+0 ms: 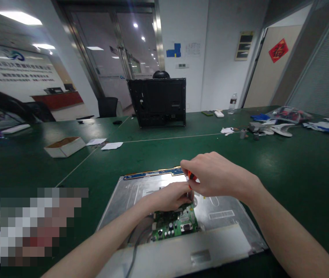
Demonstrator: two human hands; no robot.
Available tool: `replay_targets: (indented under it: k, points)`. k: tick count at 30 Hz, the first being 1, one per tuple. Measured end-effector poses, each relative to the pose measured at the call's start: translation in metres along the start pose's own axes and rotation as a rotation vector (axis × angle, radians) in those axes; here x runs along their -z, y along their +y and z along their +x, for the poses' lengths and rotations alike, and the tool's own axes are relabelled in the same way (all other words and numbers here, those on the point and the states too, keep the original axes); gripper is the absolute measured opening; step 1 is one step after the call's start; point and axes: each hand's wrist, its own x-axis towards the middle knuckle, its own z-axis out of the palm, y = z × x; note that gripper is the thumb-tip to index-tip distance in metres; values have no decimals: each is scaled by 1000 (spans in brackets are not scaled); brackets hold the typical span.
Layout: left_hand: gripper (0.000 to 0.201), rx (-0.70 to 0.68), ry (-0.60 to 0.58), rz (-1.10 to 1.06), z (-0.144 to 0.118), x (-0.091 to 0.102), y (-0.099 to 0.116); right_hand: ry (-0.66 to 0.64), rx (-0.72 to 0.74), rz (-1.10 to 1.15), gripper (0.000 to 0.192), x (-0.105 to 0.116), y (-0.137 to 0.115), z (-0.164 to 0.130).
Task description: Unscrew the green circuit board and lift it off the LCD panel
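Flat silver metal monitor back panel (141, 193) lies at the near edge of the green table (282, 173), open green surface on both sides. Green circuit board (176, 226) sits at its middle, ports facing the near edge. Right hand (213, 173) pinches an orange-handled screwdriver (191, 177) upright; left hand (171, 197), fingers curled, steadies its tip over the board

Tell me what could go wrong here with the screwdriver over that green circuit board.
The orange-handled screwdriver in the right hand could slip and gouge the green circuit board. The left hand, right beside the tip, might get jabbed. A loosened screw could roll off the silver metal panel.
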Motion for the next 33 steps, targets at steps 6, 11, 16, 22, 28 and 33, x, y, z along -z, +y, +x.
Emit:
replay_targets:
  k: [6, 11, 16, 22, 28, 33]
  points:
    - [14, 1, 9, -29, 0, -1, -1, -20, -11, -1, 12, -1, -3, 2]
    - [13, 9, 23, -26, 0, -3, -2, -18, -7, 2, 12, -3, -2, 2]
    - [16, 12, 16, -23, 0, -1, 1, -18, 16, 34, 12, -3, 0, 3]
    - [22, 28, -28, -84, 1, 2, 3, -5, -36, -16, 8, -4, -1, 6]
    - [20, 23, -14, -80, 1, 0, -1, -1, -37, -5, 12, -3, 1, 5]
    - [20, 11, -6, -62, 1, 1, 1, -4, -15, 0, 11, -4, 1, 4]
